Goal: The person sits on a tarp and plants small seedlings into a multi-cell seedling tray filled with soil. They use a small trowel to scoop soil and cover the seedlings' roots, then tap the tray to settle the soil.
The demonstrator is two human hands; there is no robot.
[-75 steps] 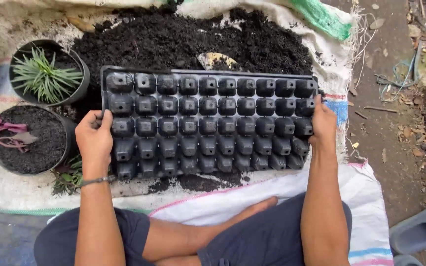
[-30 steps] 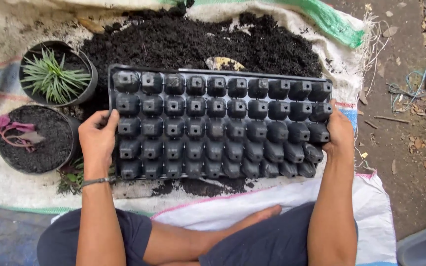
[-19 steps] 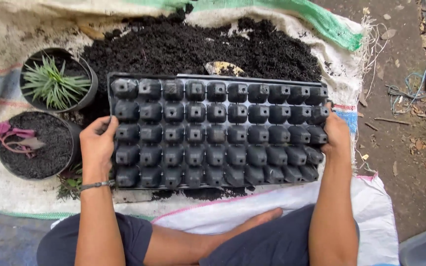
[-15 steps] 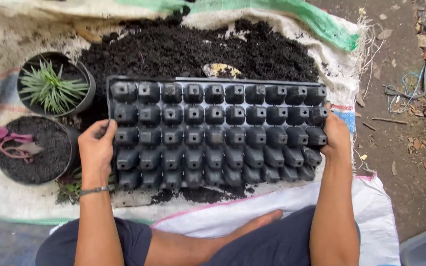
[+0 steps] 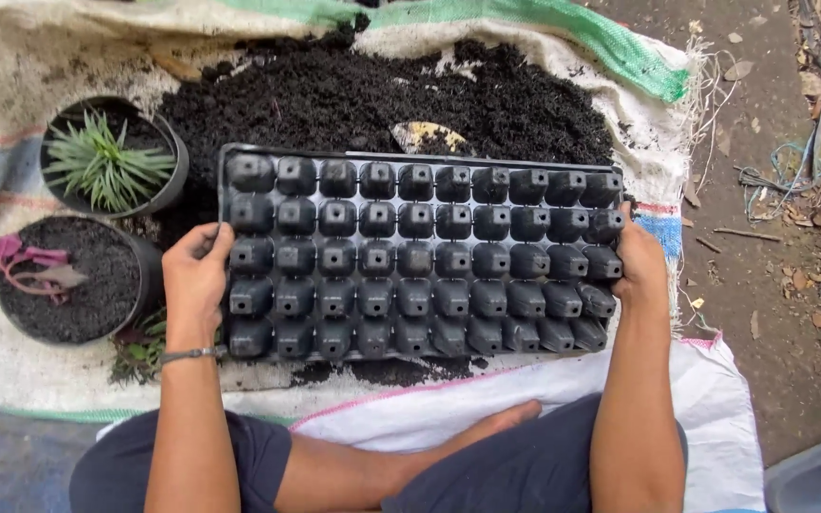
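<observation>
A black plastic seedling tray [image 5: 420, 256] with many cells lies upside down, bottoms up, in front of me over dark soil. My left hand [image 5: 194, 280] grips its left edge, fingers curled on the rim. My right hand [image 5: 640, 261] grips its right edge. A thin band circles my left wrist. The tray sits level between both hands, above my crossed legs.
A heap of dark soil [image 5: 382, 90] lies on a woven sack [image 5: 30, 57] behind the tray. At the left stand a black pot with a spiky green plant [image 5: 106, 166] and a pot with a purple seedling [image 5: 68, 280]. Bare ground with litter lies right.
The tray has stayed in both hands, shifting slightly and levelling out. My grip on both edges is unchanged.
</observation>
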